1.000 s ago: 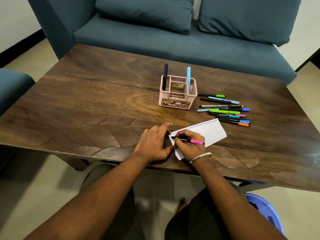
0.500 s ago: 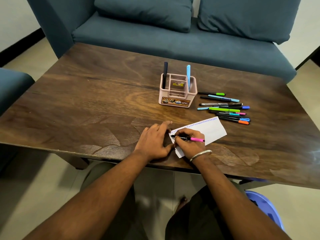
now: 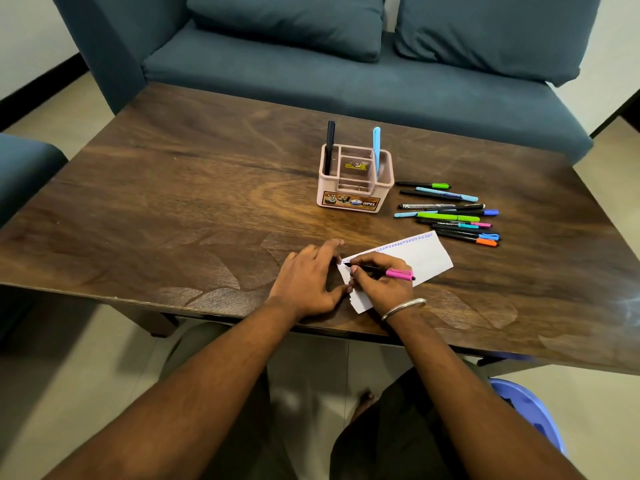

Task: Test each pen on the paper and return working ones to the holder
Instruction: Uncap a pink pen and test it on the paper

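Pink-capped pen (image 3: 381, 270) sits in right hand's (image 3: 381, 284) grip, tip on paper (image 3: 420, 256).

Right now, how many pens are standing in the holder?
2. A black pen stands in the left compartment of the holder, and a light blue pen stands at its right side. Shorter ones could be hidden behind its walls.

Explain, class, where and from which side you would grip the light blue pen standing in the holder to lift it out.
Pinch the upper end of the light blue pen, coming from above. It stands nearly upright in the right compartment of the holder, with only that end clear of the rim, so a straight upward pull should free it.
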